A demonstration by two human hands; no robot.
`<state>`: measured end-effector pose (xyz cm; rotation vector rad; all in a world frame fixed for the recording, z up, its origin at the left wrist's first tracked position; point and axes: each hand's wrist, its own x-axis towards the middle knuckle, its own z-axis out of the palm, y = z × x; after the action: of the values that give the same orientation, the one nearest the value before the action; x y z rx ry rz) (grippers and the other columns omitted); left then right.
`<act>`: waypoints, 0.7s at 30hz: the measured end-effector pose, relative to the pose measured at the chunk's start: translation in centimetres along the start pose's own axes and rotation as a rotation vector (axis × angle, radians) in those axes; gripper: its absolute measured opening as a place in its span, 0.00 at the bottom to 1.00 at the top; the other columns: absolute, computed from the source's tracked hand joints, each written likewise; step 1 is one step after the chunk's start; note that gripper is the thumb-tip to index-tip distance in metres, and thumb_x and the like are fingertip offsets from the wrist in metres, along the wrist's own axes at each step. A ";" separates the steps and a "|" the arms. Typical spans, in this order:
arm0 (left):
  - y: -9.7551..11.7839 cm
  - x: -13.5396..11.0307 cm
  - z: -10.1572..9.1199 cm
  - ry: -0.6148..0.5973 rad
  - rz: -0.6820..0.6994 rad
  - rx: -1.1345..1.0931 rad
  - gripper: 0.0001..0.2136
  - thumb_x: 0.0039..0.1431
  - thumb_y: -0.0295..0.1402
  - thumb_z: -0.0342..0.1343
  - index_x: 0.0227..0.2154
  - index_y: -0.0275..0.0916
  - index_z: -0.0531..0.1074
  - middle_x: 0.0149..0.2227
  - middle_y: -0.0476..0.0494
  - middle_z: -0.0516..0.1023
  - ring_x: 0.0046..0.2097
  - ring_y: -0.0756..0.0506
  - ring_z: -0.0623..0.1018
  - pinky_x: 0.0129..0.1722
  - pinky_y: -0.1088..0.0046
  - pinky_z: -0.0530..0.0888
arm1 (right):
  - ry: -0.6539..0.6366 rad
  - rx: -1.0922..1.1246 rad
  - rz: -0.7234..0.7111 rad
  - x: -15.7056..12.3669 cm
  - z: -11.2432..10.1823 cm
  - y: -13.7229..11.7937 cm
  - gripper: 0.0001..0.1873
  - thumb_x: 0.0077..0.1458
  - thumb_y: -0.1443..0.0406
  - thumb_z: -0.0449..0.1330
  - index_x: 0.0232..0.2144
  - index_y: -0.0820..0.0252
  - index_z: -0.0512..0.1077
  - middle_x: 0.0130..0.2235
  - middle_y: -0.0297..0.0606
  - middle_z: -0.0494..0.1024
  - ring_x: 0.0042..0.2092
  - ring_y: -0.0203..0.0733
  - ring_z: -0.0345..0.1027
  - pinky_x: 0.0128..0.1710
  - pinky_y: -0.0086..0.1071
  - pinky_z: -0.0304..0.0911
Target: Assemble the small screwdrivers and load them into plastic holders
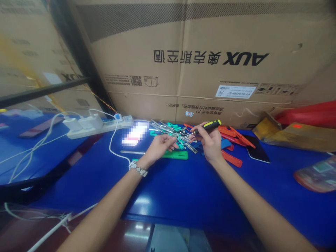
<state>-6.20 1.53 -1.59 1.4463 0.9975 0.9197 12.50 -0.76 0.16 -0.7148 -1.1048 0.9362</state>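
Note:
My right hand [212, 144] is closed round a screwdriver [210, 126] with a black and yellow handle, its shaft pointing left over a pile of small parts. Left of it, my left hand [160, 147] has its thumb and fingers pinched together; whatever lies between them is too small to make out. Under and behind both hands lie metal rods [162, 126] and teal pieces [172, 127]. A green plastic piece [177, 155] rests just below my left fingers. Orange-red plastic pieces [233, 136] and a blue piece [225, 143] lie right of my right hand.
On the blue tabletop [183, 189], a power strip [89, 127] with white cables stands left, beside a lit, blurred screen [135, 133]. A dark phone [258, 152] and a clear plastic package [317, 175] lie right. A large cardboard box [173, 80] stands behind.

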 end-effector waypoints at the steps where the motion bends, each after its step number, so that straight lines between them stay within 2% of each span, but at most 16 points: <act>1: 0.0 0.0 0.0 0.009 0.003 -0.002 0.19 0.55 0.50 0.62 0.27 0.35 0.73 0.29 0.42 0.82 0.28 0.52 0.75 0.31 0.76 0.71 | 0.005 0.002 -0.002 0.0 0.0 0.0 0.16 0.51 0.56 0.68 0.34 0.56 0.66 0.31 0.31 0.77 0.26 0.36 0.73 0.23 0.32 0.73; 21: 0.0 0.0 -0.1 -0.022 0.022 0.013 0.19 0.56 0.49 0.62 0.25 0.36 0.72 0.25 0.47 0.78 0.26 0.53 0.73 0.29 0.77 0.71 | 0.012 0.014 -0.007 -0.2 0.2 0.1 0.16 0.53 0.56 0.67 0.35 0.56 0.65 0.32 0.31 0.77 0.25 0.37 0.73 0.22 0.32 0.73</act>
<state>-6.24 1.56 -1.57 1.4779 0.9750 0.9127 12.25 -0.84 0.09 -0.7039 -1.0881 0.9317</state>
